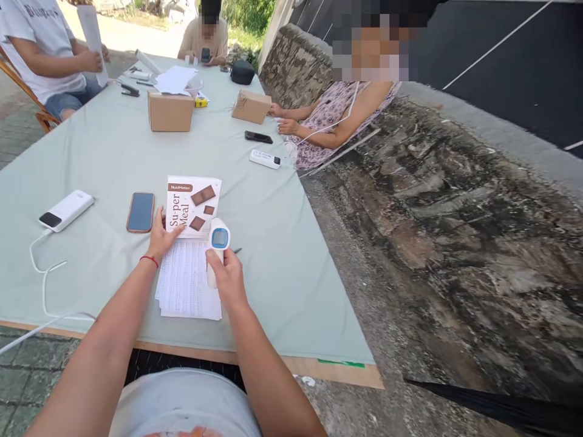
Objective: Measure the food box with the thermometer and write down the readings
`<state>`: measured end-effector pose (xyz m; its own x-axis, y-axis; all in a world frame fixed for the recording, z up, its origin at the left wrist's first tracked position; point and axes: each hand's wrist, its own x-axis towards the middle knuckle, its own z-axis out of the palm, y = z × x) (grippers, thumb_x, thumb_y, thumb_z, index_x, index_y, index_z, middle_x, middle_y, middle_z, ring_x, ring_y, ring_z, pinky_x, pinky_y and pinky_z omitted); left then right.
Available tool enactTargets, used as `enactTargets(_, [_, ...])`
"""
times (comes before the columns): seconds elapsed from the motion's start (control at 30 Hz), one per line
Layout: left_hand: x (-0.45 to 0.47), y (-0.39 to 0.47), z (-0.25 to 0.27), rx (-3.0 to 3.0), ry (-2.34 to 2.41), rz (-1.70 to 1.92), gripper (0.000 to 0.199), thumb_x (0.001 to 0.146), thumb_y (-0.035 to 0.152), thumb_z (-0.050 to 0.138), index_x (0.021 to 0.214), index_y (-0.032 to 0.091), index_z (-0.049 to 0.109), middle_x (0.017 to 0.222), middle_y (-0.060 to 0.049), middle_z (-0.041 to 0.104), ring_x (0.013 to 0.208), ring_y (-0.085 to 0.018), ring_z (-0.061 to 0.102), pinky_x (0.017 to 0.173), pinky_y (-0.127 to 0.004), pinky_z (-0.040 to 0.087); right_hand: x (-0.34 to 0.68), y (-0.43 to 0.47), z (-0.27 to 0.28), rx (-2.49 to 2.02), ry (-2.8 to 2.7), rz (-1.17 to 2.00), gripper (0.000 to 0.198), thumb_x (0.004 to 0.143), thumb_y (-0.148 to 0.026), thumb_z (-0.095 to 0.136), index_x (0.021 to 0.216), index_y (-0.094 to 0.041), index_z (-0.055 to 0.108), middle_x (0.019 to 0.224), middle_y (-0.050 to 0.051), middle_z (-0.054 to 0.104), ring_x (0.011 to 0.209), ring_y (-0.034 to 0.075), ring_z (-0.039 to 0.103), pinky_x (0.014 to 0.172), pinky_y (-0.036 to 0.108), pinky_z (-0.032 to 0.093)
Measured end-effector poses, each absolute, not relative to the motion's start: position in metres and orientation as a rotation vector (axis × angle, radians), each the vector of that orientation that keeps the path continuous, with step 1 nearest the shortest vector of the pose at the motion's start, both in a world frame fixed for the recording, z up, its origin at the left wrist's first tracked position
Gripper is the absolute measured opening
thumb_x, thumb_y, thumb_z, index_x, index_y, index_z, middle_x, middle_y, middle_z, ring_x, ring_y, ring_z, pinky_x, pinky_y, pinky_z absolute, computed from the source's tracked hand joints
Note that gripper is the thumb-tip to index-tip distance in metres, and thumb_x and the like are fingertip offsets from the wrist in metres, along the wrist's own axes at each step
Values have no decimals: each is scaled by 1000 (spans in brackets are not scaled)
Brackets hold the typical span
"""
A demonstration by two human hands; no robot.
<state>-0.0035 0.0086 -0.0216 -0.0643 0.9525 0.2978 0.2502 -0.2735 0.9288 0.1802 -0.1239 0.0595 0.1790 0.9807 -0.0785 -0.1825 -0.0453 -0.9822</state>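
My left hand [164, 235] grips the lower left side of a white box [194, 205] printed "NutriMotion Su-per Meal" with brown chocolate pieces. The box faces me above the far end of a stack of written paper sheets [187, 285]. In my right hand [228, 273] is a white infrared thermometer [219, 238] with a blue-rimmed screen towards me, held upright close to the box's lower right corner. The screen's reading is too small to make out. A pen [237, 250] pokes out just right of the thermometer, partly hidden.
Left of the box lie a phone [140, 212] and a white power bank [67, 210] with a cable. Farther off are two cardboard boxes [170, 112], another phone [259, 137] and a second power bank [265, 159]. Three people sit around the table [100, 158]; a stone wall [410, 243] runs along the right.
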Motion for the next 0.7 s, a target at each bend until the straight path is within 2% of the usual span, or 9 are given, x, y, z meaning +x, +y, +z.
enactTargets(0.17, [-8, 18, -28, 1568, 1303, 1478, 111, 76, 67, 82, 158, 15, 30, 141, -22, 56, 132, -36, 58, 117, -56, 45, 205, -155, 98, -1201, -921, 1040, 46, 78, -59, 77, 97, -19, 66, 79, 1, 62, 71, 17, 53, 68, 30, 47])
enactTargets(0.37, [-13, 27, -35, 1608, 1282, 1519, 110, 76, 62, 85, 159, 20, 26, 141, -19, 54, 128, -34, 60, 116, -56, 47, 222, -181, 115, -1103, -907, 902, 39, 82, -55, 78, 94, -20, 67, 81, 1, 62, 70, 15, 52, 65, 29, 46])
enactTargets(0.53, [-12, 27, -32, 1660, 1286, 1534, 107, 76, 55, 86, 158, 21, 26, 146, -20, 51, 136, -35, 55, 119, -56, 43, 253, -168, 76, -1393, -921, 685, 47, 77, -58, 77, 102, -19, 69, 89, 4, 68, 80, 20, 58, 73, 33, 49])
enactTargets(0.63, [-11, 25, -27, 1717, 1284, 1531, 95, 80, 49, 82, 156, 20, 31, 150, -20, 49, 141, -35, 51, 122, -55, 41, 286, -149, 30, -1727, -973, 547, 60, 72, -61, 73, 115, -19, 69, 106, 9, 71, 95, 27, 62, 83, 39, 50])
enactTargets(0.7, [-10, 23, -24, 1764, 1290, 1508, 85, 85, 43, 77, 154, 19, 35, 150, -18, 52, 141, -34, 52, 122, -54, 41, 307, -141, 1, -2006, -1047, 493, 61, 71, -59, 73, 118, -21, 70, 110, 11, 71, 100, 30, 63, 85, 40, 49])
